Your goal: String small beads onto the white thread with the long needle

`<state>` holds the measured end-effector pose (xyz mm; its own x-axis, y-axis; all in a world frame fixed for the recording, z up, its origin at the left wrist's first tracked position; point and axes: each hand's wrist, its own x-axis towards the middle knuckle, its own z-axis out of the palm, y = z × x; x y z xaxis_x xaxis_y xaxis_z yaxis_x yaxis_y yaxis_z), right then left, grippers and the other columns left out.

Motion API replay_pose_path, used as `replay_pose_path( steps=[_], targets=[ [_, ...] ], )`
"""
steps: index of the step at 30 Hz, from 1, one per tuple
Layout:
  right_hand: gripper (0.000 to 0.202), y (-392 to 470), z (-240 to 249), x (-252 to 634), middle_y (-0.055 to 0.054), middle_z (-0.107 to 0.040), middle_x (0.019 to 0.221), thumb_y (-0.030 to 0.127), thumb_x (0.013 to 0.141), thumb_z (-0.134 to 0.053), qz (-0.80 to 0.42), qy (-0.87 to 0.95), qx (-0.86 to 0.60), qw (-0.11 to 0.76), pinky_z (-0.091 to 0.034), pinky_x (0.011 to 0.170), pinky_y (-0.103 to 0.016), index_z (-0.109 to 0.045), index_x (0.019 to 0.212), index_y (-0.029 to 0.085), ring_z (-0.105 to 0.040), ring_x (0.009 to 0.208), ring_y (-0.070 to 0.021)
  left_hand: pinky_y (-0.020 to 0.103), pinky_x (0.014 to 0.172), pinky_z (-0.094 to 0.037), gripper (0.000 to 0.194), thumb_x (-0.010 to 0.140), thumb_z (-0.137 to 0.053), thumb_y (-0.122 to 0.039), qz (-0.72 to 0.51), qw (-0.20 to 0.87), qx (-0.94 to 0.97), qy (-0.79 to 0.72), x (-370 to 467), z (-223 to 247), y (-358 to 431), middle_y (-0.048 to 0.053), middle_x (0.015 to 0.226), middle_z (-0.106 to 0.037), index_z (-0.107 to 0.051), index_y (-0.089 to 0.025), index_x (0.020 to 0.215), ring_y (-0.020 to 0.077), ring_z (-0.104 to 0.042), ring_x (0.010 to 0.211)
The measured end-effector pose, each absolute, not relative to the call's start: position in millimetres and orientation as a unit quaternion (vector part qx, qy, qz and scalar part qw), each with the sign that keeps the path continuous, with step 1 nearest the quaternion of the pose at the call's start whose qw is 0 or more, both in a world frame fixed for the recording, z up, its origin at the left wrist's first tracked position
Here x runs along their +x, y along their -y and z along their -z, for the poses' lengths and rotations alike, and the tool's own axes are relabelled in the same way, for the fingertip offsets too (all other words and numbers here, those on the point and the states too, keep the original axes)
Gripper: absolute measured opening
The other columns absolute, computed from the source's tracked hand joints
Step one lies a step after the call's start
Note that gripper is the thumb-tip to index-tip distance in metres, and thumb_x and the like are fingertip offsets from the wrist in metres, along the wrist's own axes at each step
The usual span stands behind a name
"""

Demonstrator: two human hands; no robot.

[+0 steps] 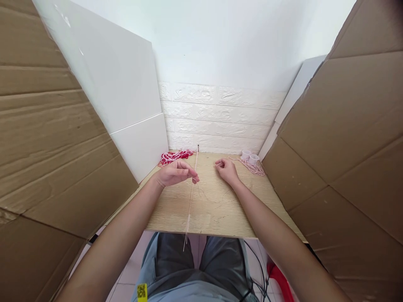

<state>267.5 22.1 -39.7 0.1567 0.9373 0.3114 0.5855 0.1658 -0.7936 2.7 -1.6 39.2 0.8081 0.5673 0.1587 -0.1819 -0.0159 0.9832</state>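
Observation:
A pale cord stretches from a small nail at the back of the board to its front edge, where clear tape seems to hold it down; its loose ends hang over the edge. My left hand is at the cord's middle, fingers curled, with a loop of thin thread at the fingertips. To the right, my right hand is closed in a pinch above the board, and a fine strand shows at its fingertips. The thread's slack lies in loose curves on the wood between the hands.
A red and white cord bundle lies at the back left. Pink cord and two small clear cups sit at the back right. Cardboard walls flank the wooden board. Black cables hang below.

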Motion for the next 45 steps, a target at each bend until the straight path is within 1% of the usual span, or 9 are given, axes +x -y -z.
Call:
replay_pose_path(
  steps=[12,17,20,25,30,36,39,42,45],
  targets=[
    [0.017,-22.1,40.0,269.4,-0.005,-0.067,0.078,0.022,0.076,-0.055,-0.165,0.609,-0.640,0.438,-0.043,0.069,-0.028,-0.067,0.087,0.016,-0.059,0.071,-0.0171,0.054,0.092,-0.045,0.030,0.062,-0.081,-0.047,-0.232,0.683,0.683,-0.114,-7.4,-34.4,-8.6,0.014,0.062,-0.070,-0.076,-0.018,0.064,0.0288,-0.068,0.070],
    [0.019,-18.7,29.2,266.1,-0.007,-0.067,0.082,0.028,0.078,-0.055,-0.150,0.580,-0.628,0.496,-0.044,0.072,-0.030,-0.067,0.087,0.016,-0.058,0.076,-0.0187,0.041,0.081,-0.052,0.015,0.070,-0.079,-0.027,-0.276,0.714,0.628,-0.140,-1.5,-35.7,-6.2,0.013,0.070,-0.073,-0.077,-0.013,0.077,0.0237,-0.070,0.074],
    [0.021,-6.1,9.7,263.3,-0.005,-0.065,0.078,0.035,0.078,-0.060,-0.292,0.555,-0.565,0.537,-0.045,0.064,-0.028,-0.064,0.086,0.016,-0.057,0.065,-0.0153,0.031,0.072,-0.053,0.012,0.072,-0.077,-0.019,-0.305,0.734,0.586,-0.159,2.1,-34.8,-6.6,0.013,0.078,-0.075,-0.077,-0.011,0.082,0.0209,-0.071,0.076],
    [0.037,29.9,-22.6,257.3,-0.013,-0.070,0.091,0.049,0.086,-0.060,-0.693,0.599,-0.307,0.257,-0.054,0.072,-0.031,-0.064,0.092,0.012,-0.068,0.076,-0.0182,0.026,0.070,-0.054,0.015,0.070,-0.078,-0.011,-0.328,0.742,0.558,-0.175,4.2,-32.2,-9.1,0.013,0.081,-0.075,-0.077,-0.010,0.084,0.0178,-0.071,0.074],
    [0.043,43.7,-24.4,249.0,-0.015,-0.073,0.094,0.050,0.083,-0.067,-0.741,0.613,-0.275,0.022,-0.057,0.072,-0.033,-0.063,0.100,0.012,-0.071,0.082,-0.0219,0.026,0.073,-0.057,0.022,0.067,-0.079,-0.008,-0.330,0.744,0.547,-0.194,4.1,-31.8,-9.1,0.012,0.087,-0.076,-0.077,-0.010,0.089,0.0166,-0.071,0.076],
    [0.039,28.0,-16.9,260.2,-0.009,-0.070,0.072,0.052,0.084,-0.065,-0.605,0.642,-0.439,0.171,-0.055,0.055,-0.025,-0.061,0.084,0.013,-0.067,0.060,-0.0156,0.026,0.073,-0.057,0.032,0.067,-0.080,-0.009,-0.299,0.740,0.566,-0.207,5.4,-32.4,-6.1,0.014,0.102,-0.074,-0.076,-0.011,0.099,0.0166,-0.071,0.079],
    [0.029,27.5,-19.5,259.6,-0.004,-0.069,0.066,0.039,0.082,-0.069,-0.560,0.629,-0.452,0.295,-0.049,0.049,-0.022,-0.060,0.098,0.016,-0.062,0.051,-0.0126,0.028,0.078,-0.057,0.036,0.068,-0.080,-0.011,-0.287,0.734,0.579,-0.211,7.5,-32.1,-4.1,0.016,0.108,-0.073,-0.075,-0.011,0.104,0.0172,-0.071,0.084],
    [0.053,34.2,-22.7,249.2,-0.006,-0.075,0.084,0.029,0.079,-0.070,-0.638,0.602,-0.367,0.309,-0.055,0.059,-0.027,-0.050,0.128,0.022,-0.070,0.067,-0.0181,0.031,0.084,-0.055,0.041,0.070,-0.080,-0.012,-0.283,0.726,0.591,-0.206,9.1,-31.8,-3.2,0.017,0.117,-0.070,-0.073,-0.013,0.110,0.0179,-0.071,0.088],
    [0.052,39.4,-23.2,238.3,-0.013,-0.073,0.105,0.026,0.076,-0.071,-0.702,0.585,-0.300,0.273,-0.057,0.078,-0.036,-0.057,0.125,0.018,-0.072,0.091,-0.0244,0.032,0.084,-0.055,0.042,0.071,-0.080,-0.014,-0.288,0.721,0.598,-0.201,9.4,-31.3,-3.4,0.017,0.114,-0.071,-0.072,-0.013,0.112,0.0181,-0.071,0.086]
  ],
)
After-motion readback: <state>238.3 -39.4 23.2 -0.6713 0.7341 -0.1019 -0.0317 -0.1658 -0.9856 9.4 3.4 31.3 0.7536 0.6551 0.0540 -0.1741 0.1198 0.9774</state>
